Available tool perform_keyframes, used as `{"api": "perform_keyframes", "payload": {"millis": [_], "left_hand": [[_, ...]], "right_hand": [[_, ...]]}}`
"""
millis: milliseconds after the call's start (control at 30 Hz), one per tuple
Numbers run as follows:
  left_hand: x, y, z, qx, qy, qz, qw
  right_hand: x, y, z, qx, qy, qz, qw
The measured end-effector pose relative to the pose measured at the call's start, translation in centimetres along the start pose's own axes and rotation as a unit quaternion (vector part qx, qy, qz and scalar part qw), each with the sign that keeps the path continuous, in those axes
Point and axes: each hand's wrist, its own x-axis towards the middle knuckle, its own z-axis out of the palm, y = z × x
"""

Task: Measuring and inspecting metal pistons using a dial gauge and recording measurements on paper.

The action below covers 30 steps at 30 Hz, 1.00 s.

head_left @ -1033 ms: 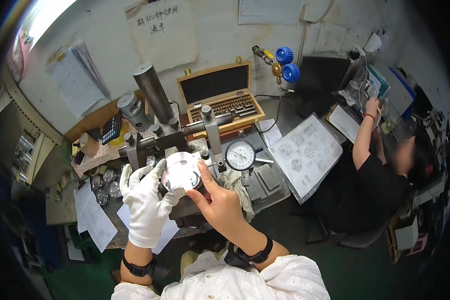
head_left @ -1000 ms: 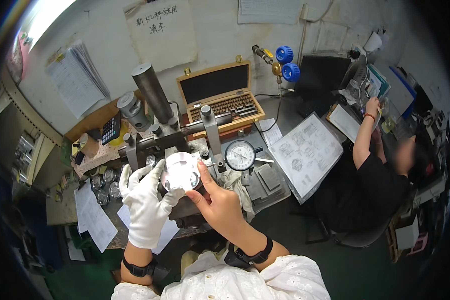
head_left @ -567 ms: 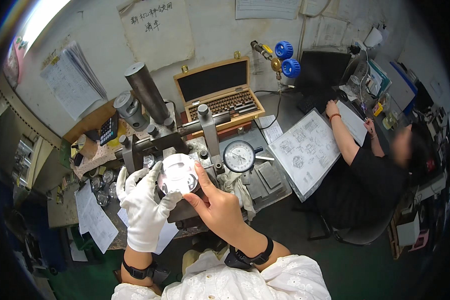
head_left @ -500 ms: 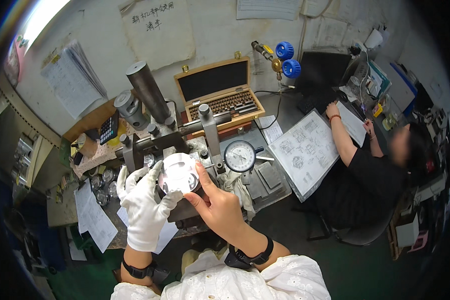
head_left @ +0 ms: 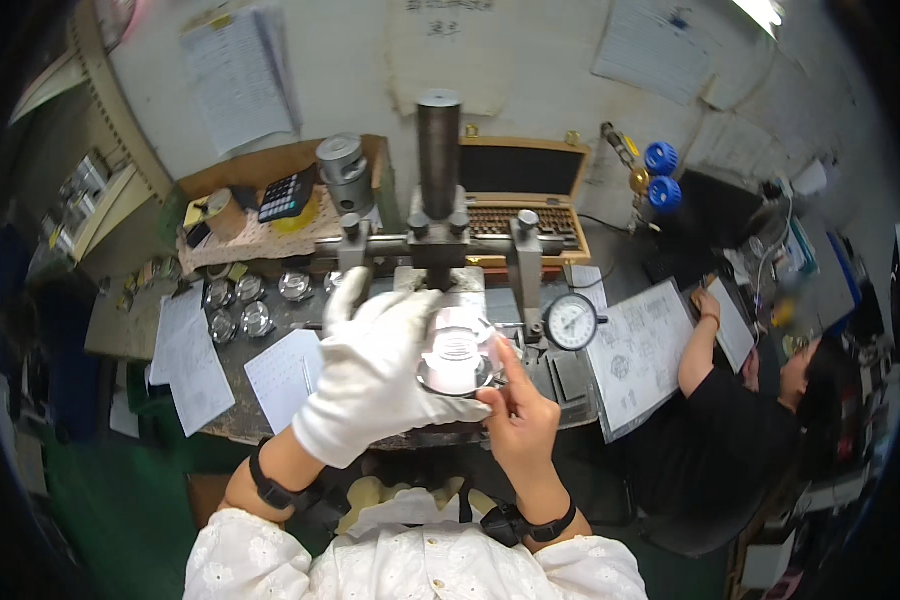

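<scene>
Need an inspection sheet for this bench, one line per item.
Surface: dark workbench with loose papers on its left part.
Job's things: bright round metal part, held in front of a steel column; dial indicator to its right.
Clutter: small round metal parts, calculator, open wooden gauge-block case.
Grips: white-gloved left hand and bare right hand, both on the bright part.
Cables: thin black cable near the wall.
Surroundings: co-worker seated at right; papers on wall.
</scene>
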Motion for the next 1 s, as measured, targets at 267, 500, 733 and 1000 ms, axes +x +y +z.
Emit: {"api": "perform_keyframes", "payload": {"millis": [267, 500, 733, 1000], "left_hand": [[-1.5, -0.1, 1.8, -0.148, 0.090, 0.037, 0.984], [-6.2, -1.2, -3.5, -0.293, -0.002, -0.005, 0.956], [-11.6, -12.6, -2.7, -0.230, -0.059, -0.240, 0.941], [-14.0, -29.1, 5.6, -0.069, -0.172, -0.380, 0.906]], "right_hand": [[-1.6, -0.3, -0.8, 0.091, 0.064, 0.074, 0.991], [-2.0, -1.4, -1.6, 0.309, -0.071, -0.182, 0.931], [-0.6, -4.7, 5.8, 0.230, -0.498, 0.006, 0.836], [-5.3, 0.6, 15.6, 0.158, -0.584, 0.313, 0.732]]}}
